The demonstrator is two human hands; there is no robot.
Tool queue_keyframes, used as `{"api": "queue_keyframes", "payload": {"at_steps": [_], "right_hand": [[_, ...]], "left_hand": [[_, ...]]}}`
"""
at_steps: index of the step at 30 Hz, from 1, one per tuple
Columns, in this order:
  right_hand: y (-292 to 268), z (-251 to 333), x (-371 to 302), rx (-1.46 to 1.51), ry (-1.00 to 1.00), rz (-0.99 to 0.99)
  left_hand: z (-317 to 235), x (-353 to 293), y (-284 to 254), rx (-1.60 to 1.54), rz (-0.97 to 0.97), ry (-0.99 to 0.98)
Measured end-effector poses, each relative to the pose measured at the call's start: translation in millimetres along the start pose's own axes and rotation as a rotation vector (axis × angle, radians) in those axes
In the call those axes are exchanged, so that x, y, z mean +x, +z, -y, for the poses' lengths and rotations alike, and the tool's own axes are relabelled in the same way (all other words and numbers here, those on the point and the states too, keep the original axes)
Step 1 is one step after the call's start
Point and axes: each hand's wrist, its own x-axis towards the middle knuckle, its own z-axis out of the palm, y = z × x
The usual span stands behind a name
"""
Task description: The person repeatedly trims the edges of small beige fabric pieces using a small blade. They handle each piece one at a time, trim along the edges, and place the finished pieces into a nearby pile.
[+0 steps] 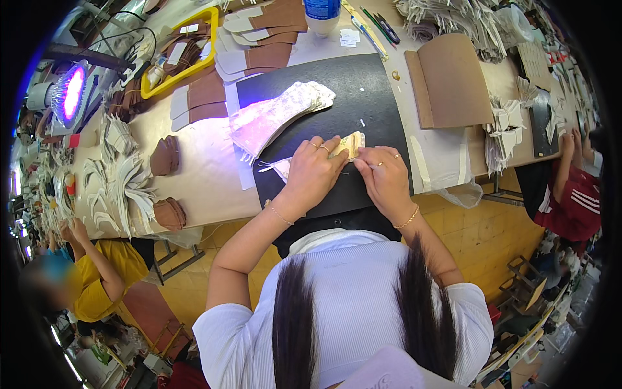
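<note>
A pale cream-yellow cut piece (354, 141) lies on a black mat (346, 72) in front of me. My left hand (313, 170) presses it down with the fingers over its left part. At its right end, my right hand (387, 180) is closed in a pinch at the edge. Whether those fingertips hold anything besides the piece is too small to tell. A white part with loose threads (280, 167) sticks out from beneath my left hand. Just beyond, a stack of curved white cut pieces (275, 118) rests on the mat under bright purple-white light.
A glowing lamp (72, 94) stands at the left. Behind are a yellow basket (214, 39) of brown pieces, brown-and-white pieces (269, 34), a bottle (322, 16) and pens (381, 26). A brown folder (453, 81) lies right. Co-workers sit on both sides.
</note>
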Motion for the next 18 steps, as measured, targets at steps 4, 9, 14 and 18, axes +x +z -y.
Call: {"api": "queue_keyframes", "payload": {"at_steps": [4, 9, 14, 18], "right_hand": [[-3, -3, -4, 0.137, -0.008, -0.094], [0, -8, -4, 0.379, 0.236, -0.169], [8, -8, -5, 0.522, 0.239, -0.122], [13, -12, -7, 0.344, 0.134, -0.037]], "left_hand": [[1, 0, -1, -0.073, -0.03, -0.002], [0, 1, -5, -0.243, -0.072, -0.053], [2, -1, -33, -0.429, -0.103, -0.251], [11, -7, -83, -0.288, 0.008, -0.295]]}}
